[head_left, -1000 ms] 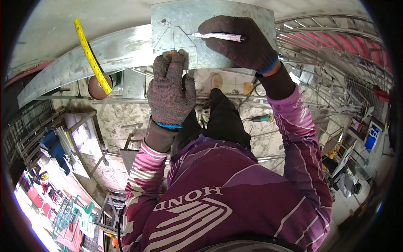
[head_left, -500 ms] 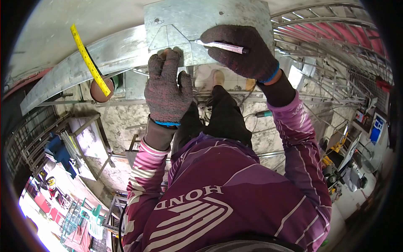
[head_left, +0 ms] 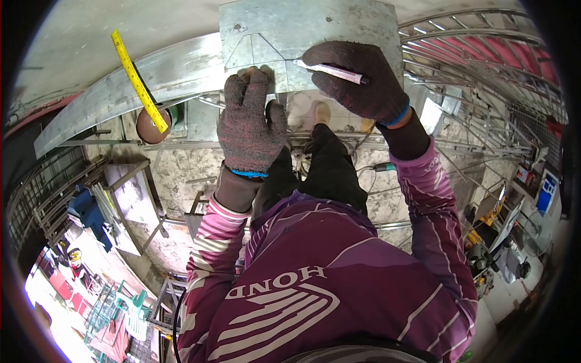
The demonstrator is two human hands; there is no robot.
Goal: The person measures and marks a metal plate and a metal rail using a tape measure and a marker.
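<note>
A flat piece of sheet metal (head_left: 363, 30) with two dark spots carries a thin drawn outline with slanting sides. My right hand (head_left: 369, 78), in a dark knitted glove, is closed round a white paint marker (head_left: 336, 72). The marker's tip meets the sheet at the lower right corner of the outline, its dark end pointing right. My left hand (head_left: 253, 127), in a matching glove, lies with its fingertips on the sheet's near edge, just below the outline. Its fingers are extended and the thumb stands apart.
A yellow measuring tape (head_left: 138, 81) lies extended at the left, on a long curved metal piece (head_left: 175, 69). Metal railings (head_left: 466, 45) stand at the right. Below are a green-ended tool (head_left: 384, 166) on the floor and a metal-framed stand (head_left: 130, 193).
The whole view has shifted slightly, so the sheet and both hands sit a little further right and lower. The marker stays in my right hand, its tip near the same corner.
</note>
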